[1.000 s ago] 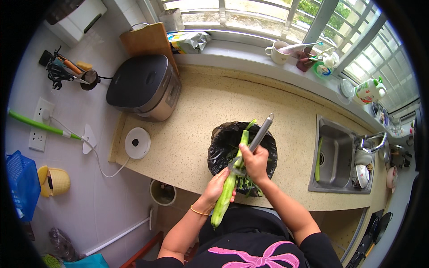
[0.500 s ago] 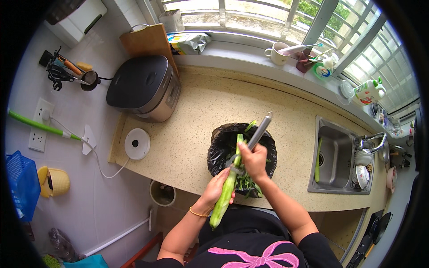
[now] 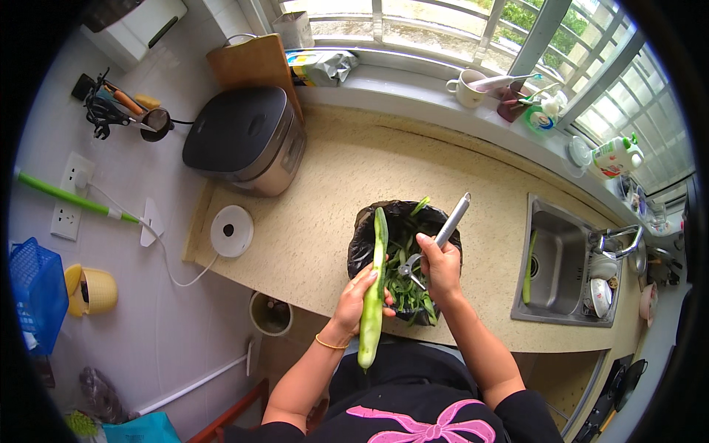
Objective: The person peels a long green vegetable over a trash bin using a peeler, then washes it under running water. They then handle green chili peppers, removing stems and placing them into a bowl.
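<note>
My left hand is wrapped round the middle of a long luffa. The luffa is pale green where peeled, with darker green skin left along one side, and it stands nearly upright in view. In my right hand is a peeler with a grey metal handle. Its blade end points down and left, apart from the luffa. Beneath both hands sits a bin lined with a black plastic bag. Many green peel strips lie inside it, and one hangs near the far rim.
A steel sink at the right holds another long green vegetable and stacked bowls. At the left of the counter stand a rice cooker and a round white device. Cups and bottles line the sill.
The peeler has come off the luffa and moved right with my right hand. My left hand has turned the luffa more upright. The view has shifted slightly.
</note>
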`<state>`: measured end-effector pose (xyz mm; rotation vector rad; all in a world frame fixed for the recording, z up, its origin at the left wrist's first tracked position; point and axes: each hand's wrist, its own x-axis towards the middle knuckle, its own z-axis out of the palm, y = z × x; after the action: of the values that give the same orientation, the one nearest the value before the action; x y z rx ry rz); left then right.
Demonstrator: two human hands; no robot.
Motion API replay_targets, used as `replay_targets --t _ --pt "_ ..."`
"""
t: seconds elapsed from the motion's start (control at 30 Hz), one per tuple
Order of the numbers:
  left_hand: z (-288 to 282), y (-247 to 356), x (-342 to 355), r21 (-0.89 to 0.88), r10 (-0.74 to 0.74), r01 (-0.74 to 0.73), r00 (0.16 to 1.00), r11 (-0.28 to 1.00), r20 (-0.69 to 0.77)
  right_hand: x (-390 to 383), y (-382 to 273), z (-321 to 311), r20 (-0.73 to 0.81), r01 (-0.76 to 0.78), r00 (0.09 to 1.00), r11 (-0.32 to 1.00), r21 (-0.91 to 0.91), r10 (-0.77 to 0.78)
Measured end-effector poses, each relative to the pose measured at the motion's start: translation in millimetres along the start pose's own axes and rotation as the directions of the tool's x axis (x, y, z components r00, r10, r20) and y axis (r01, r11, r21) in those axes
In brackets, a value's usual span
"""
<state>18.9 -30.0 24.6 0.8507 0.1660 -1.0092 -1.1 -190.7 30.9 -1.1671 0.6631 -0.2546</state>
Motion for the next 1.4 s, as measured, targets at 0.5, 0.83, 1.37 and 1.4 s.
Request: replay_targets --t 0.5,0.83,1.37,1.4 --pt "3 -15 9 0.079 -0.033 0.037 0.998 0.996 -0.047 -26 4 20 0.206 0.103 0.975 0.988 -0.119 -0.077" --pt "-1 -19 3 0.020 -0.181 0.181 0.983 0.983 0.019 43 15 -8 -0.146 0.325 0.914 0.899 -0.294 -0.378" --pt "9 -12 5 0.072 -0.180 0.183 0.983 0.980 -0.047 14 17 5 -0.096 0.284 0.945 0.931 -0.231 -0.312" --pt "9 -12 5 0.059 -0.197 0.199 0.980 0.978 -0.038 23 15 -1 -0.130 0.287 0.936 0.923 -0.256 -0.327"
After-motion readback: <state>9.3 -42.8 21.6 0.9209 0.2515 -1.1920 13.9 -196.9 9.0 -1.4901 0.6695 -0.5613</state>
